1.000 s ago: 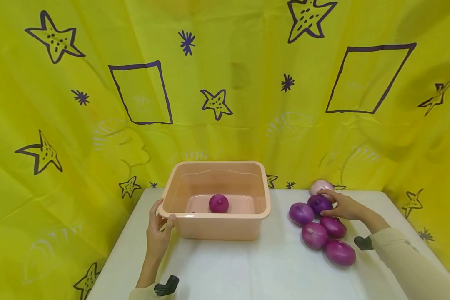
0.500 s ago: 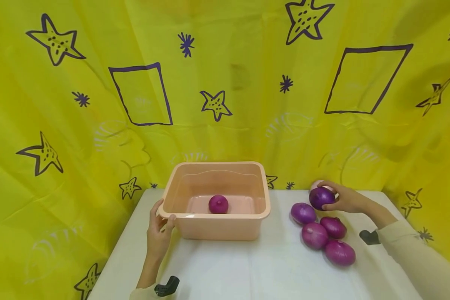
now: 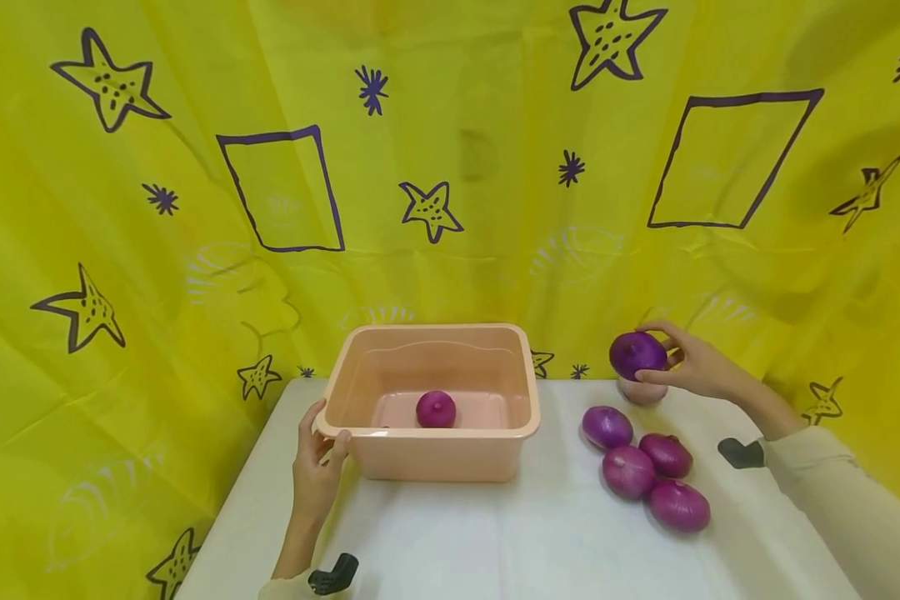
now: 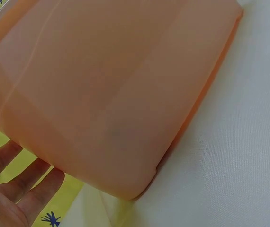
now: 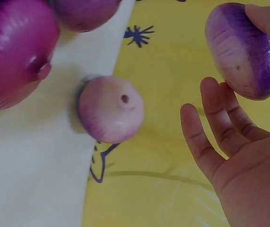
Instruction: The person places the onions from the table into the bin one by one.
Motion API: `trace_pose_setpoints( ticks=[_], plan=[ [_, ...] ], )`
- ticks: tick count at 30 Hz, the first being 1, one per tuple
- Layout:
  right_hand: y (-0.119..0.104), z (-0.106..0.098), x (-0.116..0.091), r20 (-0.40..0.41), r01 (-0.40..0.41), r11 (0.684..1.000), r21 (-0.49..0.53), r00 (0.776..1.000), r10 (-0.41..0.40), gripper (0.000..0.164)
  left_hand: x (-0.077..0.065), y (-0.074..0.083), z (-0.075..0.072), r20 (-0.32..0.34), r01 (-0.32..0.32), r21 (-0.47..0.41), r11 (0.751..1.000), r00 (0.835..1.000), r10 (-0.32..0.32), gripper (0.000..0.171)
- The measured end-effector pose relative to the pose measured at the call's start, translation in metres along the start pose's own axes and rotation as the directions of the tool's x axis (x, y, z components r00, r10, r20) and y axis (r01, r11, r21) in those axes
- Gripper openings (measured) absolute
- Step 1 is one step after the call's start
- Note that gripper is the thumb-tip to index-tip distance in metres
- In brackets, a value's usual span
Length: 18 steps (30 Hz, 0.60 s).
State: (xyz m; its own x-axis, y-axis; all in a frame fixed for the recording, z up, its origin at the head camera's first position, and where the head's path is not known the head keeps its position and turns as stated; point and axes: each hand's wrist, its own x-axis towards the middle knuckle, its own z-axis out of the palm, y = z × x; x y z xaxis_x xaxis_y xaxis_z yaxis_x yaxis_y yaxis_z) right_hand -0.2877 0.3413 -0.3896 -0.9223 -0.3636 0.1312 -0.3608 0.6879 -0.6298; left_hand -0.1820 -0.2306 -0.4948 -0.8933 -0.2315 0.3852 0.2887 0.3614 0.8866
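My right hand (image 3: 693, 362) pinches a dark purple onion (image 3: 636, 354) between thumb and fingers. The onion is held up off the table, in front of and partly hiding a pale pinkish onion (image 3: 642, 395). In the right wrist view the held onion (image 5: 244, 52) shows a pale side and a purple side, while the pale onion (image 5: 111, 109) sits apart below. My left hand (image 3: 317, 471) grips the front left corner of a peach plastic basin (image 3: 438, 458) by its rim. Inside the basin lies a magenta onion (image 3: 437, 409); a sliver of something else shows just above the front rim.
Several purple and magenta onions lie clustered on the right of the white table (image 3: 450, 542), among them a violet one (image 3: 607, 427) and a magenta one (image 3: 679, 506). A yellow patterned curtain (image 3: 487, 275) hangs close behind and beside the table.
My right hand has taken the dark purple onion from the cluster and raised it up and away toward the curtain. The violet onion shifted slightly. My left hand and the basin stay put.
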Motion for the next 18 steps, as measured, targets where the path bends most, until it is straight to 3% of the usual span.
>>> trace_pose_setpoints(
  ticks=[8, 18],
  plan=[
    [-0.009, -0.005, 0.002, -0.009, -0.035, 0.999, 0.015, 0.999, 0.035, 0.073, 0.0, 0.0, 0.0, 0.002, -0.002, 0.005, 1.0, 1.0, 0.002, 0.062],
    [-0.018, -0.004, 0.013, -0.011, 0.018, 1.0, 0.002, 1.0, -0.018, 0.071, 0.0, 0.0, 0.0, 0.008, -0.008, -0.009, 1.0, 1.0, 0.008, 0.063]
  ],
)
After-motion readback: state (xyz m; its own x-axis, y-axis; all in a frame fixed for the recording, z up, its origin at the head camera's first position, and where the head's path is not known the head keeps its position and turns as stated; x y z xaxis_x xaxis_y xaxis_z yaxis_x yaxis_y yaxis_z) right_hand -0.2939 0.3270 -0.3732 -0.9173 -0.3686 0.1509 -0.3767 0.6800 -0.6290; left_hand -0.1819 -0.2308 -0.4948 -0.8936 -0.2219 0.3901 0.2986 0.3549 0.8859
